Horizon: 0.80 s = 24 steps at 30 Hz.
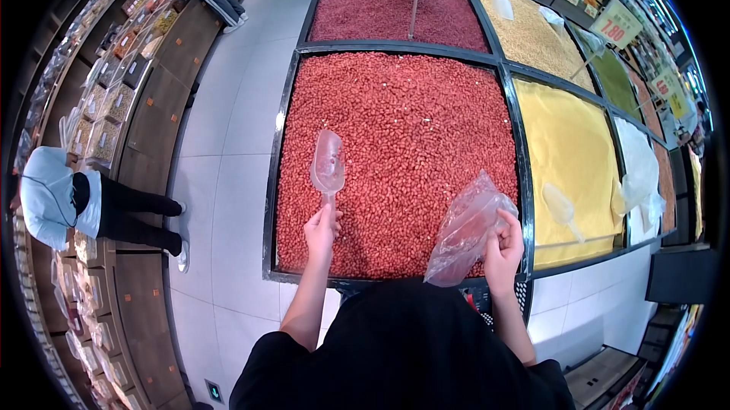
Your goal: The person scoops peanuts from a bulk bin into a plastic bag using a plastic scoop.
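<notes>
My left hand (322, 229) is closed around the handle of a clear plastic scoop (328, 163). The scoop's bowl lies over the red-skinned peanuts (395, 129) that fill the large black-framed bin in front of me; whether it touches them I cannot tell. My right hand (503, 246) pinches the upper edge of a clear plastic bag (465, 231), which hangs above the bin's near right corner. Through the bag the peanuts show, and I cannot make out anything inside it.
Beyond is a bin of small dark red beans (380, 11). To the right, a yellow grain bin (566, 151) holds another scoop (561, 205). Price signs (617, 24) stand on poles. In the left aisle a person in a white top (65, 193) stands by shelves (144, 129); another stands farther back.
</notes>
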{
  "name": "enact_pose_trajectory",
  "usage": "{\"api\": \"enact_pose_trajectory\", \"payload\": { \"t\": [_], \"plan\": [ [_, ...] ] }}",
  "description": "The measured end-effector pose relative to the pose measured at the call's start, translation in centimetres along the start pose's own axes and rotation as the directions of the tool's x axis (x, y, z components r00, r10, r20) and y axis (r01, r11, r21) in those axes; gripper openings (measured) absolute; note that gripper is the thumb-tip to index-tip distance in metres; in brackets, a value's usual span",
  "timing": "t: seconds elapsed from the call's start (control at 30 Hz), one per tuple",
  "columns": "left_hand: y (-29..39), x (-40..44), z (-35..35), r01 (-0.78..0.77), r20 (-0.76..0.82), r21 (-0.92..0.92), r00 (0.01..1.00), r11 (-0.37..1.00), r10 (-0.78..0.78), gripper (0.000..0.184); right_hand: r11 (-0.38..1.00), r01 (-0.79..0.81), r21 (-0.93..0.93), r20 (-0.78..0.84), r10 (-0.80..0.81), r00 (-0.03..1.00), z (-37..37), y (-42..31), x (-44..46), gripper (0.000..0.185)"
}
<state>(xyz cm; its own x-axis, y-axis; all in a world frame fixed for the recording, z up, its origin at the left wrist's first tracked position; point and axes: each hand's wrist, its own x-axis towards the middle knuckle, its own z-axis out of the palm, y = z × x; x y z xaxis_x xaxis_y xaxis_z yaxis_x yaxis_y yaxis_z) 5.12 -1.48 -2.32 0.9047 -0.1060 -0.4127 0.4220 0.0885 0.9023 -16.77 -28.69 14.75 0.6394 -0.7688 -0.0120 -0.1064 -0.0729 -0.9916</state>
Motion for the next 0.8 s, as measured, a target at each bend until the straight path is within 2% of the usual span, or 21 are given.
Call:
{"api": "enact_pose_trajectory", "payload": {
  "t": [0.37, 0.57, 0.73, 0.77, 0.8],
  "plan": [
    [0.0, -0.5, 0.1, 0.101, 0.105, -0.063, 0.990, 0.993, -0.094, 0.036, 0.999, 0.030, -0.023, -0.001, -0.030, 1.000, -0.5, 0.6, -0.5, 0.040],
    [1.9, -1.7, 1.0, 0.240, 0.174, -0.221, 0.963, 0.945, -0.204, 0.039, 1.000, 0.029, -0.007, -0.006, -0.029, 1.000, -0.5, 0.4, -0.8, 0.040],
    [3.0, -2.5, 0.1, 0.415, 0.337, -0.365, 0.893, 0.833, -0.297, 0.038, 0.999, 0.039, 0.001, -0.005, -0.039, 0.999, -0.6, 0.5, -1.0, 0.041],
    [3.8, -3.0, -0.2, 0.419, 0.341, -0.359, 0.891, 0.834, -0.300, 0.038, 0.998, 0.057, 0.001, -0.008, -0.057, 0.998, -0.6, 0.7, -1.0, 0.043],
    [5.0, -3.7, -0.6, 0.406, 0.380, -0.270, 0.878, 0.873, -0.291, 0.038, 0.997, 0.074, 0.000, -0.010, -0.074, 0.997, -0.7, 0.9, -1.0, 0.044]
  ]
}}
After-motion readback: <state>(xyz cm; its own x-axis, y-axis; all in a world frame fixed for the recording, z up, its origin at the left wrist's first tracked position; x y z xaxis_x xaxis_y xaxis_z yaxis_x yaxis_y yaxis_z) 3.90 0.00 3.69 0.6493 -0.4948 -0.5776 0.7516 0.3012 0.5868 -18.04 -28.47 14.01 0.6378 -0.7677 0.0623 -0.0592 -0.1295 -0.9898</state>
